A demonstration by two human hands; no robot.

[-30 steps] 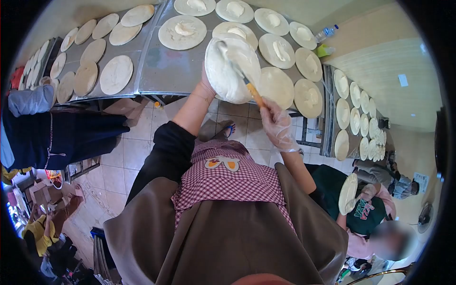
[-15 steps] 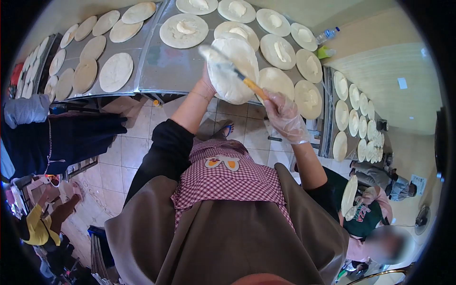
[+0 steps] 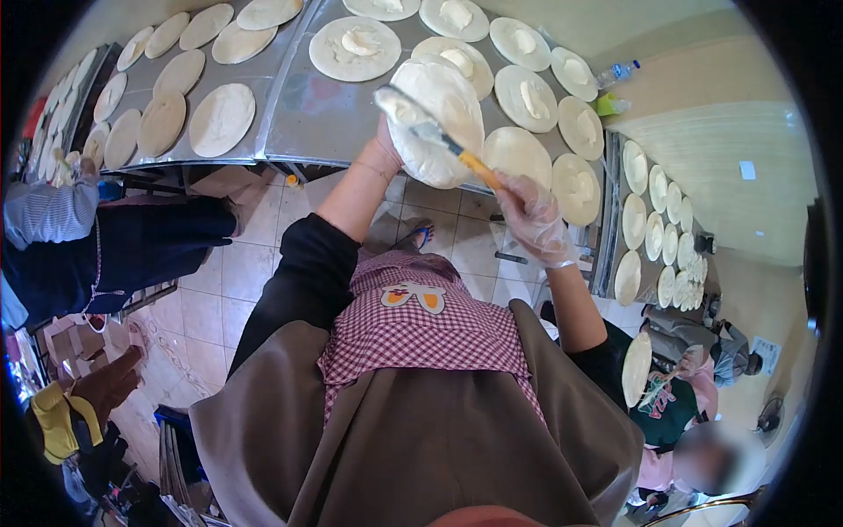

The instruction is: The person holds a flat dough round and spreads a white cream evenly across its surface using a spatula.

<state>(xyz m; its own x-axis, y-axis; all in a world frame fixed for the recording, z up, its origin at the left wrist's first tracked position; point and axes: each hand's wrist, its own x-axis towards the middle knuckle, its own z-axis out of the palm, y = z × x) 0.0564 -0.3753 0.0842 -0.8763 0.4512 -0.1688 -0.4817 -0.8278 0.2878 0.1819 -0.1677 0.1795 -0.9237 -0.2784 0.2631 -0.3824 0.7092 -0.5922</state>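
My left hand [image 3: 389, 151] supports a pale round of flat dough [image 3: 446, 132] from its left edge, fingers mostly hidden beneath it. A soft white spread covers much of its top. My right hand [image 3: 532, 215], in a clear plastic glove, is closed around the yellow handle of a spatula [image 3: 474, 164]. The spatula's blade lies over the left part of the round, with white spread on it. Beyond, on the metal table, sits a dough round with a dollop of spread [image 3: 356, 47]. Another round [image 3: 518, 156] lies just right of the held one.
A metal table [image 3: 294, 123] bears several more rounds, many with dollops. A water bottle [image 3: 618, 74] and a green packet [image 3: 612, 104] stand at its right edge. More rounds fill a side table [image 3: 650, 255]. A co-worker [image 3: 667, 404] at right holds a round; another person [image 3: 114, 246] stands left.
The spatula's blade has shifted slightly down and right over the held round, and spread now shows on it. The view has shifted a little. The left co-worker's hands have come into view.
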